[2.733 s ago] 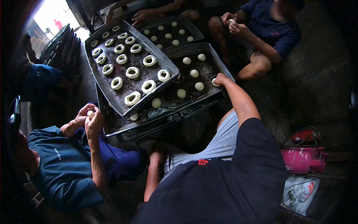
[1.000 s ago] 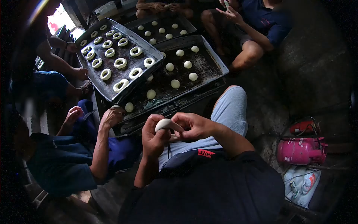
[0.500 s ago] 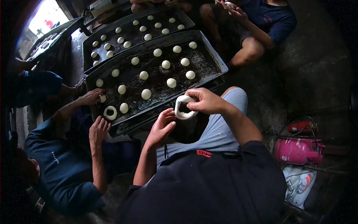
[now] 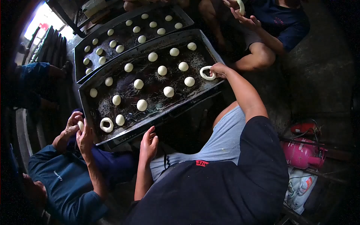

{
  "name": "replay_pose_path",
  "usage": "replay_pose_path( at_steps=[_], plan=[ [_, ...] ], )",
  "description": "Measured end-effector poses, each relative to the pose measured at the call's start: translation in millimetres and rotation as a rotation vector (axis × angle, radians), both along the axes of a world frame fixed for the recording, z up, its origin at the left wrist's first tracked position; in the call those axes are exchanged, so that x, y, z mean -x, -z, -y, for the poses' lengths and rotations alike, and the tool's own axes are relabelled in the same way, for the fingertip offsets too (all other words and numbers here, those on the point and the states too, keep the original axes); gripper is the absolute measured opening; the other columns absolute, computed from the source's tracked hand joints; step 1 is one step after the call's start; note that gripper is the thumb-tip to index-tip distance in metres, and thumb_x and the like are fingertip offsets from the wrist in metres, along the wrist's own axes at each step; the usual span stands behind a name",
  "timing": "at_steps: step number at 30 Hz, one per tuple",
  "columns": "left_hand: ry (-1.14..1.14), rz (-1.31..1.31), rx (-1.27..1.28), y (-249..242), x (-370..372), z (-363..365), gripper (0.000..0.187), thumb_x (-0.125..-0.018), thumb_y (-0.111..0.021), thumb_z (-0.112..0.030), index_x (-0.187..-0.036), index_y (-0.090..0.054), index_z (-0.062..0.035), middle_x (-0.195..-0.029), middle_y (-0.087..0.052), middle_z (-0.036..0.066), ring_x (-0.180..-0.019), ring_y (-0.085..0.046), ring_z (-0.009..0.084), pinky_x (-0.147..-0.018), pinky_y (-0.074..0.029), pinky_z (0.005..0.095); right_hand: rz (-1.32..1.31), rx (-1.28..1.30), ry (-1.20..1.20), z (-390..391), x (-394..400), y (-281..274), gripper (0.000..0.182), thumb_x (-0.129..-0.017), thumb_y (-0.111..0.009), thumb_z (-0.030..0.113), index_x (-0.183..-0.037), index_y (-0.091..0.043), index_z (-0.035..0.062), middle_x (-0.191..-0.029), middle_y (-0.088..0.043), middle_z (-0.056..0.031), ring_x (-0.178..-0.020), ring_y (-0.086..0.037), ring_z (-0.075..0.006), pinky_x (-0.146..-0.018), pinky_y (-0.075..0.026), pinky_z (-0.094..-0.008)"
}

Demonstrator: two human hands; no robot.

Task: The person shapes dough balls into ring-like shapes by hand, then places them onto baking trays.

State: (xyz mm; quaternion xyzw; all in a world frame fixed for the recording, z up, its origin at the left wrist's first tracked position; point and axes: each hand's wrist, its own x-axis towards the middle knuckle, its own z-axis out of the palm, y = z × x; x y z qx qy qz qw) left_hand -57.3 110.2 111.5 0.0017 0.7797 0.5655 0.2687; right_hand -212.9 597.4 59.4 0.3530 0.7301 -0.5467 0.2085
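Dough ring (image 4: pixel 202 74), right hand (image 4: pixel 219 70) gripping it, left hand (image 4: pixel 149 146) loosely uncurled

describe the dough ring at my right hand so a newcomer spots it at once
Find the nearer large tray. At its right end, your right hand touches a pale dough ring. Its open hole sets it apart from the dough balls beside it, and your touch from the other ring at the tray's left end.

White dough ring (image 4: pixel 106 125) lying at eight o'clock on a dark rectangular metal tray (image 4: pixel 150 71), round white dough balls (image 4: pixel 168 92) spanning its middle, second white ring (image 4: pixel 204 77) showing at three, matching rear tray (image 4: pixel 127 39) sitting behind at eleven.
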Motion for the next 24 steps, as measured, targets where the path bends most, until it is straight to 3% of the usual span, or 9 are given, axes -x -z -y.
replay_pose_path(
  at_steps=[1, 4, 7, 9, 10, 13, 15, 16, 24],
  plan=[
    [-0.002, -0.018, 0.007, 0, 1, -1, 0.045, -0.089, -0.051, -0.008, -0.134, -0.044, -0.0037, -0.129, -0.052, 0.016, -0.115, -0.054, 0.0236, -0.096, -0.044, 0.0326, 0.005, 0.003, 0.001, -1, 2, 1, 0.012, -0.077, -0.056, 0.006, -0.085, -0.06, -0.0007, -0.071, -0.06, -0.0096, -0.061, -0.062, -0.0192, -0.058, -0.052, -0.034],
    [0.022, -0.047, 0.059, -4, 1, -2, 0.046, -0.088, -0.052, -0.008, -0.134, -0.045, -0.005, -0.128, -0.051, 0.016, -0.114, -0.054, 0.0251, -0.095, -0.044, 0.034, 0.066, -0.871, -0.573, 13, 2, -24, 0.024, -0.074, -0.058, 0.007, -0.093, -0.066, -0.0065, -0.09, -0.066, -0.0236, -0.082, -0.066, -0.0347, -0.071, -0.054, -0.0412],
    [0.059, -0.071, 0.112, -16, 4, -4, 0.047, -0.088, -0.053, -0.009, -0.133, -0.045, -0.0062, -0.129, -0.051, 0.016, -0.114, -0.054, 0.0262, -0.095, -0.045, 0.0352, -0.041, -1.014, -0.694, 56, -7, -53, 0.025, -0.074, -0.058, 0.01, -0.094, -0.068, -0.0029, -0.1, -0.064, -0.0241, -0.093, -0.064, -0.0363, -0.079, -0.051, -0.042],
    [0.069, -0.071, 0.125, -20, 3, -3, 0.047, -0.087, -0.053, -0.009, -0.133, -0.045, -0.0067, -0.129, -0.05, 0.016, -0.114, -0.054, 0.0266, -0.095, -0.045, 0.0358, -0.366, -0.778, -0.701, 74, -2, -34, 0.03, -0.078, -0.055, 0.019, -0.101, -0.068, 0.004, -0.102, -0.065, -0.0198, -0.099, -0.062, -0.0343, -0.088, -0.048, -0.0425],
    [0.064, -0.086, 0.105, -20, 3, -2, 0.046, -0.087, -0.053, -0.009, -0.133, -0.046, -0.0067, -0.129, -0.05, 0.016, -0.114, -0.054, 0.0265, -0.095, -0.045, 0.0358, -0.232, -0.722, -0.651, 94, -3, -39, 0.034, -0.077, -0.057, 0.022, -0.104, -0.067, 0.0038, -0.101, -0.066, -0.0197, -0.099, -0.062, -0.0327, -0.085, -0.048, -0.0404],
    [0.039, -0.113, 0.075, -28, -2, 2, 0.046, -0.087, -0.054, -0.009, -0.133, -0.046, -0.0068, -0.129, -0.051, 0.016, -0.114, -0.055, 0.0261, -0.094, -0.045, 0.0359, -0.06, -0.647, -0.753, 112, 10, -4, 0.033, -0.071, -0.064, 0.026, -0.092, -0.065, 0.0013, -0.094, -0.067, -0.0178, -0.086, -0.064, -0.0289, -0.076, -0.049, -0.0385],
    [0.038, -0.181, 0.017, -25, -5, 7, 0.048, -0.087, -0.055, -0.009, -0.134, -0.045, -0.0069, -0.129, -0.05, 0.016, -0.114, -0.054, 0.0255, -0.094, -0.045, 0.0356, -0.322, -0.596, -0.569, 133, -8, -11, 0.026, -0.068, -0.068, 0.024, -0.082, -0.059, 0.0031, -0.081, -0.064, -0.0131, -0.075, -0.062, -0.0236, -0.069, -0.048, -0.0365],
    [0.028, -0.189, 0.015, -25, -6, 9, 0.048, -0.087, -0.055, -0.009, -0.134, -0.045, -0.0069, -0.129, -0.05, 0.016, -0.114, -0.054, 0.0255, -0.094, -0.045, 0.0356, -0.299, -0.465, -0.556, 142, -12, -17, 0.034, -0.066, -0.071, 0.027, -0.085, -0.057, 0.0033, -0.088, -0.064, -0.0158, -0.085, -0.063, -0.0299, -0.075, -0.048, -0.0378],
    [-0.035, -0.179, -0.539, -57, -7, -9, 0.044, -0.088, -0.062, -0.007, -0.128, -0.046, 0.0007, -0.12, -0.055, 0.011, -0.109, -0.056, 0.0175, -0.096, -0.043, 0.03, -0.738, 0.149, -0.637, 282, -153, -166, 0.041, -0.077, -0.068, 0.014, -0.109, -0.051, -0.0029, -0.105, -0.058, -0.0147, -0.1, -0.06, -0.0231, -0.087, -0.048, -0.0353]
  ],
)
